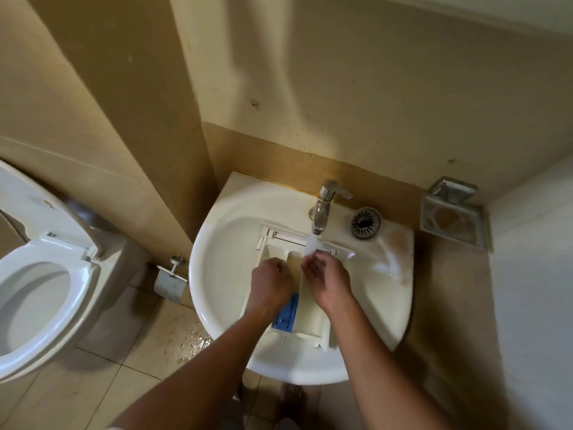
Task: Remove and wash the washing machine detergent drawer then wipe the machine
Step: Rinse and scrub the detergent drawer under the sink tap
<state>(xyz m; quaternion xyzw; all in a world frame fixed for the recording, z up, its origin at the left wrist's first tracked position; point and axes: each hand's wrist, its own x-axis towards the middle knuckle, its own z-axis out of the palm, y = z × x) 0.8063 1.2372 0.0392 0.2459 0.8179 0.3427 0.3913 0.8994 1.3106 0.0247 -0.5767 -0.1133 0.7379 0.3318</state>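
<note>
White plastic drawer [310,322] lies in the sink [217,274], far end under the running tap [324,206] for rinsing.
Left hand [271,283] curls into a compartment, grip unclear; right hand [328,277] cups loosely under the stream, catching water.

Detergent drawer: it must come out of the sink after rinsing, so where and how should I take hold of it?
Take the detergent drawer by its long side walls, left hand on one, right hand on the other, coming from above at the near end. It lies lengthwise in the sink, far end under the faucet, walls standing up. Avoid the blue insert; it may be loose.
</note>
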